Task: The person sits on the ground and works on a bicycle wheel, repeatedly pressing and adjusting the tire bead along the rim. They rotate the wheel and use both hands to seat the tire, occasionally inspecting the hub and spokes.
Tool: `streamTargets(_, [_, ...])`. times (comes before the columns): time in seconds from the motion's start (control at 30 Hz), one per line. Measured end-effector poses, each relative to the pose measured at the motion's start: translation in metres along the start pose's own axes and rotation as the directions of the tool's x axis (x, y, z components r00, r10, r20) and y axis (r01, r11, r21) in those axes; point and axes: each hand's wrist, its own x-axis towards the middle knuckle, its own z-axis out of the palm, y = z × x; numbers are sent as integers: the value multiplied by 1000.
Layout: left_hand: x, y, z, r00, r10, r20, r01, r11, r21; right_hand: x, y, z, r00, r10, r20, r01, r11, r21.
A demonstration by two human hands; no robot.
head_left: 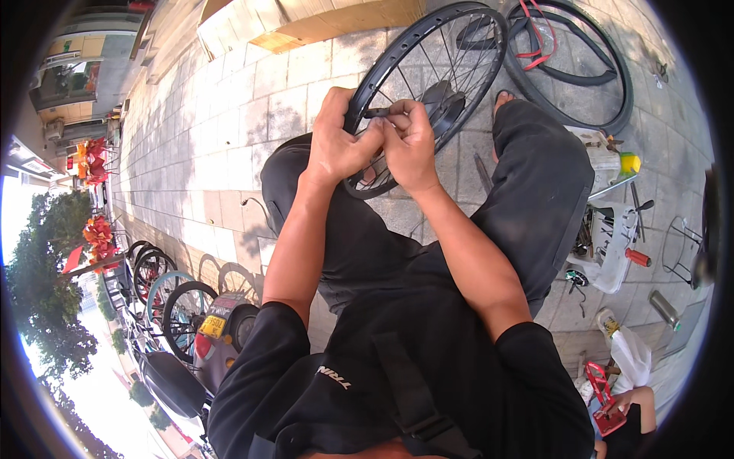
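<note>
A black bicycle wheel rim [372,80] with thin spokes and a dark hub [443,103] stands tilted between my knees, no tyre visible on it. Wrapped round the rim's near left side is my left hand [336,145], its thumb reaching toward the other hand. My right hand [410,145] is closed just inside the rim, with fingertips meeting my left thumb. A short dark piece [377,112] shows at its fingers; its kind is too small to tell. The fingers partly hide that section of rim.
A tyre [623,103] lies at the far right with a black inner tube [589,79] and a red strap [547,53]. A cardboard box [336,27] stands ahead. Right of my leg sits a white tool tray [614,260]. Parked bikes are left; another person [631,409] is lower right.
</note>
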Motion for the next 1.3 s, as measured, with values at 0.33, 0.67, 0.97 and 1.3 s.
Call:
streamTargets(0.33, [7,1,6,999,30,-20,-30,999,19,9,-28,-11,908,418,19,-393,838,378])
streamTargets(0.67, [10,-2,6,999,52,9,-52,998,45,11,-5,-22,824,512,243,-538,571,620])
streamTargets(0.97, [11,4,5,999,-29,44,32,997,-65,11,-11,-25,844,442,303,-529,594,607])
streamTargets(1.3, [8,5,4,999,5,48,-5,1000,12,17,-11,-33,835,437,335,-547,591,592])
